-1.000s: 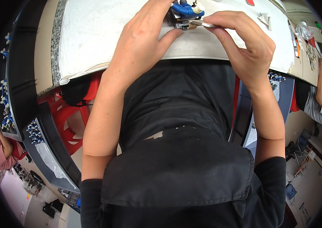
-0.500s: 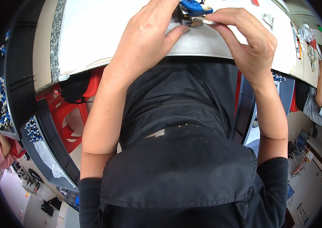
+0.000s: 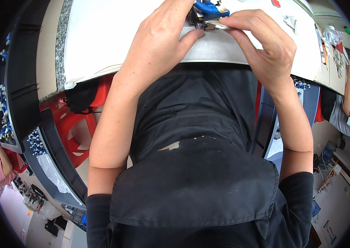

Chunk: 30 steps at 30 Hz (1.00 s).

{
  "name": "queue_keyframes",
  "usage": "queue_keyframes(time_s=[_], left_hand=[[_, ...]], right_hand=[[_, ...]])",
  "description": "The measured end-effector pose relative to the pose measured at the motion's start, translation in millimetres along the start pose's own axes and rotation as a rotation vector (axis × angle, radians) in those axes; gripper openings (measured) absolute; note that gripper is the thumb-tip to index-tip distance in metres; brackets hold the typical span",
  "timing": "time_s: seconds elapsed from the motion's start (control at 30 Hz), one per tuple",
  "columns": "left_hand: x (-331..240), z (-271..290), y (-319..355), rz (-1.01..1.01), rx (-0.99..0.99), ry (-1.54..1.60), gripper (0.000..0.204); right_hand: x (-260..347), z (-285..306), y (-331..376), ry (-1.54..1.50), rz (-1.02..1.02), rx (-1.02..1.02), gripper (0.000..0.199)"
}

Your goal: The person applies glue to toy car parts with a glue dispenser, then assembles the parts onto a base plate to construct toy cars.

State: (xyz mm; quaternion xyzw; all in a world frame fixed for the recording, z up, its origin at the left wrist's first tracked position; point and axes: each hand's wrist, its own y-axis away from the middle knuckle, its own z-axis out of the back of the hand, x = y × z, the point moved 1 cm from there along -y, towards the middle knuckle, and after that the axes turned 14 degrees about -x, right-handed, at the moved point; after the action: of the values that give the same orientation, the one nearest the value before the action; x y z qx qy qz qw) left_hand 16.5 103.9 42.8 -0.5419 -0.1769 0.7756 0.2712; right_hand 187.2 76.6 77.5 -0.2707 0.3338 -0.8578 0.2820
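At the top of the view, a dark metal part (image 3: 200,25) with a glossy blue, cream-tipped piece (image 3: 211,9) is at the white table top. My left hand (image 3: 160,43) is closed around its left side, its thumb tip against the lower metal edge; the other fingers are mostly hidden by the hand or cut off by the frame. Between thumb and fingertips, my right hand (image 3: 268,47) pinches a thin whitish strip (image 3: 221,25). The strip's far end meets the right side of the metal part; the exact contact is too small to tell.
White sheeting (image 3: 96,37) covers the table. On it lie a crumpled white scrap (image 3: 290,22) and a small red piece (image 3: 275,3). Trays of blue-and-cream parts (image 3: 36,142) stand left, beside a red stool (image 3: 75,128). Other people sit at both sides.
My right hand has shifted slightly left, bringing the whitish strip closer in against the metal part. My left hand stays almost where it was.
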Motion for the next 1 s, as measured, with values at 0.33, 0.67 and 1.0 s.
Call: queue_keyframes(time_s=[0.33,0.67,1.0], left_hand=[[-2,1,-1,-0.022,-0.004,-0.056,0.066],[1,-12,-1,0.153,-0.123,0.068,0.056],[-21,-5,-15,0.311,-0.022,0.077,0.05]], right_hand=[[3,-6,-2,-0.015,-0.026,-0.128,0.02],[3,-7,-6,-0.042,0.032,-0.127,0.015],[-6,-6,-14,-0.075,0.091,-0.031,0.006]])
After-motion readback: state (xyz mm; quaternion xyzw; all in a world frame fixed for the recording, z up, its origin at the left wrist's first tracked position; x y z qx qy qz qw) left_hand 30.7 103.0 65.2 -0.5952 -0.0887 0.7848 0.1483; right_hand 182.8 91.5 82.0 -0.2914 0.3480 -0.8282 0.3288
